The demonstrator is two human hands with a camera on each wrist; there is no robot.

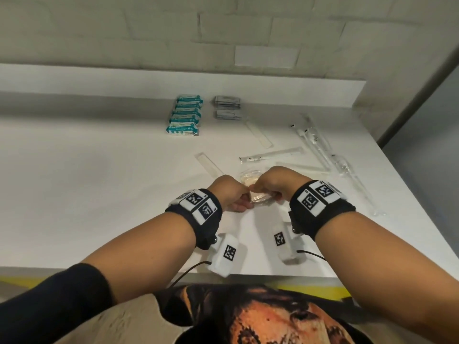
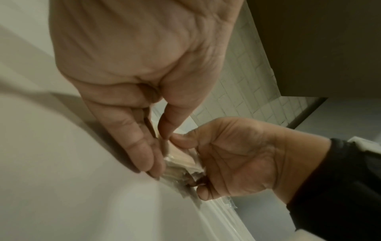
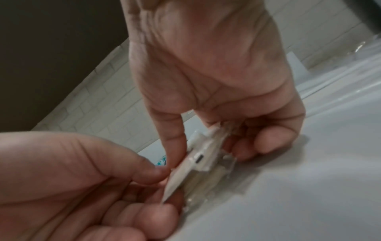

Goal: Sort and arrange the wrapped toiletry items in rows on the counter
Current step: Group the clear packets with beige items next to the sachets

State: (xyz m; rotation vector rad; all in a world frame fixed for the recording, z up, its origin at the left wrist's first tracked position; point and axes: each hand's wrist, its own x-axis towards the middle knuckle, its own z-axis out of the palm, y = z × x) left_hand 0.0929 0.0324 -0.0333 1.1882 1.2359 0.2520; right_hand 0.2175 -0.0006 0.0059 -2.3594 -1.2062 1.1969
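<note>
Both hands meet over the white counter [image 1: 99, 170] near its front. Between them is a small bundle of clear-wrapped flat beige packets [image 1: 260, 198], held on edge against the counter. My left hand [image 1: 244, 203] pinches the bundle's left side with thumb and fingers [image 2: 152, 156]. From the right, my right hand [image 1: 263, 192] pinches the same bundle [image 3: 202, 164] with its fingers [image 3: 266, 141] curled behind. One more round wrapped packet [image 1: 250, 175] lies flat just beyond the hands. The bundle's contents are blurred in the wrist views.
At the back stand a row of teal packs [image 1: 185, 115] and a pile of grey sachets [image 1: 227, 106]. Long clear-wrapped sticks [image 1: 270, 155] lie scattered to the right, some near the right edge [image 1: 355, 180]. Another wrapped stick [image 1: 208, 163] lies left of the hands.
</note>
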